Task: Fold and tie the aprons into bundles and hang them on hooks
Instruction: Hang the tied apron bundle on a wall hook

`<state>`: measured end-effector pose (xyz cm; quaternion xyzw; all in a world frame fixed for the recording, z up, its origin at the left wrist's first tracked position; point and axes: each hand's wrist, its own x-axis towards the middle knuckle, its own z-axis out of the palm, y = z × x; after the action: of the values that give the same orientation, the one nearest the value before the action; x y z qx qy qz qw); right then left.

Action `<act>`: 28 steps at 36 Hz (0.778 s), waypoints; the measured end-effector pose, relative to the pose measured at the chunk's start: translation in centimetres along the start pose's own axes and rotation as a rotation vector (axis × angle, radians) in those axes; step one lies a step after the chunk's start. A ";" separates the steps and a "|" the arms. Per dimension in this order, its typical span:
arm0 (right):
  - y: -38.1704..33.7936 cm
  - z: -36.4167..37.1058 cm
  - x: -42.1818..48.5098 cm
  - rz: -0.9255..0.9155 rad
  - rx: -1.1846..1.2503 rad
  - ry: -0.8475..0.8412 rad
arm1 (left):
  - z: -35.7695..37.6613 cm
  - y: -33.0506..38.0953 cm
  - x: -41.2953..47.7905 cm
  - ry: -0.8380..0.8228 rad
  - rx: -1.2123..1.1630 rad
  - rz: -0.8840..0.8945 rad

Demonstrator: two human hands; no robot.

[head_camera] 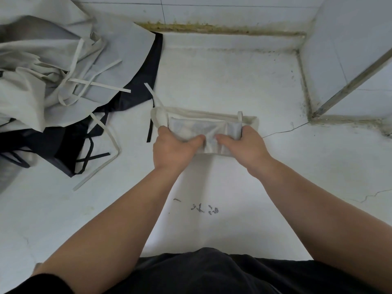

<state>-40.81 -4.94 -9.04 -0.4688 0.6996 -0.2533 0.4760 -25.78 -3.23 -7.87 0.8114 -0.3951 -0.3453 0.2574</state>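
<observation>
A pale cream apron (pixel 203 126), folded into a narrow roll, lies across a white counter in front of me. My left hand (pixel 172 149) grips its left part, thumb on top near the middle. My right hand (pixel 244 145) grips the right part, its thumb meeting the other thumb. A cream strap (pixel 153 93) runs up and left from the roll's left end, and a short strap loop (pixel 240 116) sticks up near the right end. The apron's unrolled tail (pixel 212 187) stretches flat toward my body, bearing dark printed marks (pixel 204 209).
A heap of cream aprons (pixel 42 66) with loose straps lies at the left, over dark navy aprons (pixel 63 145) with dark ties. A tiled wall (pixel 222 9) with a stained seam stands behind. A tiled corner with a metal edge (pixel 350 81) juts in at the right.
</observation>
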 end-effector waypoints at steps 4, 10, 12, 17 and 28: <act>0.0 0.7 -0.4 0.025 0.014 0.066 | 0.8 0.2 -0.4 0.042 0.055 0.046; -0.1 1.5 -0.6 -0.099 -0.137 0.099 | 1.7 -0.2 -0.4 0.069 0.202 0.151; 0.0 1.5 -0.4 -0.115 -0.175 0.113 | 2.0 -0.3 -0.4 0.037 0.220 0.211; -0.2 1.0 -0.1 -0.122 -0.214 0.094 | 2.5 -1.0 -1.2 -0.044 0.214 0.427; -1.3 -0.2 0.6 -0.085 -0.412 -0.006 | 1.7 -0.6 -2.2 -0.086 0.021 0.380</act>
<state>-40.55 -6.09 -8.21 -0.5860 0.7149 -0.1231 0.3611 -27.80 -1.34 -8.54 0.7094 -0.5553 -0.3207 0.2923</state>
